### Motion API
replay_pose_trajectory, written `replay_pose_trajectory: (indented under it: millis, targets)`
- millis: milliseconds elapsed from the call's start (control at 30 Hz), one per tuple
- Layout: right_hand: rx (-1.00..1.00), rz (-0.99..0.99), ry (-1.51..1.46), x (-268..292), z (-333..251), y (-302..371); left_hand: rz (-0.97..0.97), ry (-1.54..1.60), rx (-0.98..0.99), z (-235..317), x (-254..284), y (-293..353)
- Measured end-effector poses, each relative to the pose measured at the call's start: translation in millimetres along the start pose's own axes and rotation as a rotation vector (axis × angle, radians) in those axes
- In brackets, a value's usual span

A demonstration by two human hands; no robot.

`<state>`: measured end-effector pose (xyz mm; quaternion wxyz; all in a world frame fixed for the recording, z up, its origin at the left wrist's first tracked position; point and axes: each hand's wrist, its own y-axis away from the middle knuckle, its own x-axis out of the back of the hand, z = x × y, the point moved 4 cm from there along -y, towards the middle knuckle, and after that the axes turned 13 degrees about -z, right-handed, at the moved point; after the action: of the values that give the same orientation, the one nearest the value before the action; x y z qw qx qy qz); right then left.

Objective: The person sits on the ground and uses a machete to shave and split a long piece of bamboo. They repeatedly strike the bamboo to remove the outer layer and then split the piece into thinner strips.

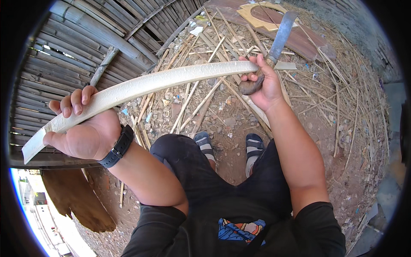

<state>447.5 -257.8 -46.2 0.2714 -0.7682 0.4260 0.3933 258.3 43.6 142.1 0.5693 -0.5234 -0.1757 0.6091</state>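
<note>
The strip (pixel 150 88), pale and slightly curved, is in the air above the ground (pixel 231 159), and it crosses in front of the person from the left hand (pixel 87 130) to the right hand (pixel 269 88). The grip of the left hand is closed around the strip near its left end: the palm is turned up, with the fingertips showing along the strip's upper edge. The grip of the right hand is pressed around the brown handle (pixel 250 87) of a knife (pixel 282 36), at the right part of the strip; the blade points up, away from the strip. Whether these fingers pinch the strip also, I cannot tell.

Below the strip, a black watch (pixel 117 147) is on the left wrist. Further below it, the black shirt (pixel 171 240) carries a print (pixel 242 230) in blue, orange and white; its letters, if any, are not readable to me. Beyond the strip lie thin sticks (pixel 203 107), a reddish board (pixel 306 45) and a yellowish frame (pixel 252 17). A bamboo wall (pixel 64 64) stands to the upper left of it.
</note>
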Motion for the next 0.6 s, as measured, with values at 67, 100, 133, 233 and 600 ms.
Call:
replay_pose_trajectory:
  millis: [67, 100, 133, 233, 600]
  targets:
    - [-0.047, 0.05, 0.036, -3.7, 11.0, 0.3, 0.201, -0.175, -0.09, 9.6, -5.8, -16.9]
    - [-0.068, 0.116, 0.065, 0.5, 12.2, 6.4, 0.157, -0.19, -0.075, 13.6, -3.9, -24.4]
    - [-0.093, 0.177, 0.093, 4.1, 14.8, 9.3, 0.114, -0.21, -0.063, 22.3, 4.9, -31.1]
    - [-0.187, 0.36, 0.324, 35.1, 20.9, 15.4, 0.07, -0.252, -0.057, 50.4, 27.4, -39.7]
    - [-0.306, 0.447, 0.861, 28.8, 49.3, -6.7, 0.063, -0.339, 0.07, -0.3, 68.1, -11.0]
